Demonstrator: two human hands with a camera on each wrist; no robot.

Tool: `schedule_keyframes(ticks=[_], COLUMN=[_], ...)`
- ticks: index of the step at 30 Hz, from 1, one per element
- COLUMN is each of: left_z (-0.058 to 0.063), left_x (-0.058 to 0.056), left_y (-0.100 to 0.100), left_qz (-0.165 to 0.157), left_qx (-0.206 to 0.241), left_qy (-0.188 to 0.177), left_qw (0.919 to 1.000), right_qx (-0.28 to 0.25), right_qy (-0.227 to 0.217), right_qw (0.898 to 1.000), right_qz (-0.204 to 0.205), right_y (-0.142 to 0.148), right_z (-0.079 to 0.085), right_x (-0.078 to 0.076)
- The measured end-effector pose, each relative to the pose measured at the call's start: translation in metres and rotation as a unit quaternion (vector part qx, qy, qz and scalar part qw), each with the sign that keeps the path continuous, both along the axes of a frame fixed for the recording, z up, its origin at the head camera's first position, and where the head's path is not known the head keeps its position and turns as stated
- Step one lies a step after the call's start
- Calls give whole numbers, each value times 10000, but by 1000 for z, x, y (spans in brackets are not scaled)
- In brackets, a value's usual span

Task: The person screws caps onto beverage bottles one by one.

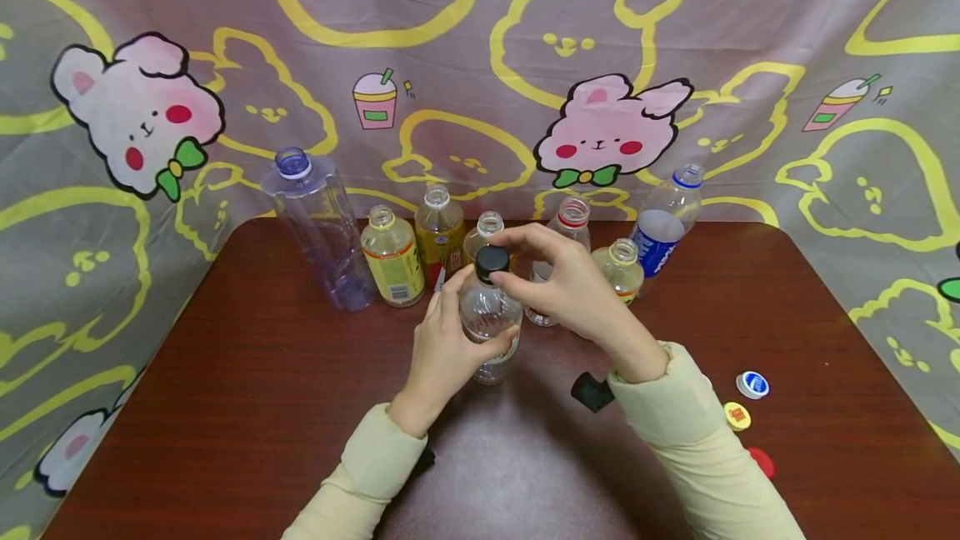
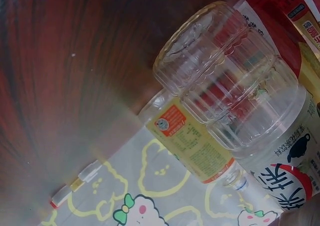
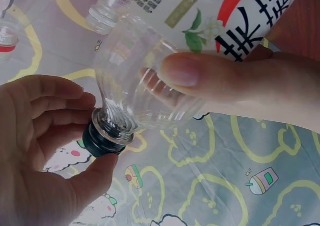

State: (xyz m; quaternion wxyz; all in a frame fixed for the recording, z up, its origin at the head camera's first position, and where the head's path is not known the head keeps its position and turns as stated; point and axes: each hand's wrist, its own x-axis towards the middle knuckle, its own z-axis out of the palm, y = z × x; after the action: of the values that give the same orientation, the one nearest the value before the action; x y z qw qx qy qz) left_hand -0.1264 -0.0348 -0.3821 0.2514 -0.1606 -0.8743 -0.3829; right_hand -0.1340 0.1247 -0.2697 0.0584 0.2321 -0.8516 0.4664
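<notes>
A clear plastic bottle (image 1: 491, 315) with ribbed lower walls and a white label stands in the middle, its black cap (image 1: 492, 261) on the neck. My left hand (image 1: 446, 336) grips the bottle round its body, thumb on the near side. My right hand (image 1: 566, 282) comes in from the right and pinches the cap between thumb and fingers. In the right wrist view, the right thumb (image 3: 95, 178) lies against the side of the black cap (image 3: 101, 142). The left wrist view shows the bottle's clear ribbed base (image 2: 230, 75) close up; the left hand is out of that view.
Behind stand several uncapped bottles: a tall purple-tinted one (image 1: 318, 232), a yellow-labelled one (image 1: 393, 265), a red-ringed one (image 1: 573, 219), and a blue-labelled one (image 1: 660, 236). At right lie a blue-and-white cap (image 1: 752, 384), a yellow cap (image 1: 737, 416) and a red cap (image 1: 761, 462). A patterned curtain (image 1: 465, 82) hangs behind.
</notes>
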Motion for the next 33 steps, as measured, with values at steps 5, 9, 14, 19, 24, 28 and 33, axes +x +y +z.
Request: schedule_keyframes(ticks=[5,9,14,19,24,28,33], left_z=[0,-1,-2,-2,-1,-1,0], left_x=[-1,0,-1,-1,0,0,0], left_y=[0,0,0,0,0,0,0], left_qz=[-12,-12,9,-6,-11,-14,-25], left_qx=[-15,-23,-33,-36,-57,-52,-6], left_qy=[-6,-3,49,65,43,19,-11], left_qw=[10000,10000,10000,10000,10000,10000,10000], right_qx=[-19,42,228,249,213,83,-17], right_qy=[-27,-132,53,228,148,92,-5], right_qw=[9999,9997,9997,9991,9996,9999,9998], right_qz=[-142,-192,48,260,111,-24,-190], right_y=[-3,-5,-3,0,0,-2,-6], right_z=[-1,-1,-1,0,1,0,0], right_x=[-1,-2,-1,0,0,0,-1])
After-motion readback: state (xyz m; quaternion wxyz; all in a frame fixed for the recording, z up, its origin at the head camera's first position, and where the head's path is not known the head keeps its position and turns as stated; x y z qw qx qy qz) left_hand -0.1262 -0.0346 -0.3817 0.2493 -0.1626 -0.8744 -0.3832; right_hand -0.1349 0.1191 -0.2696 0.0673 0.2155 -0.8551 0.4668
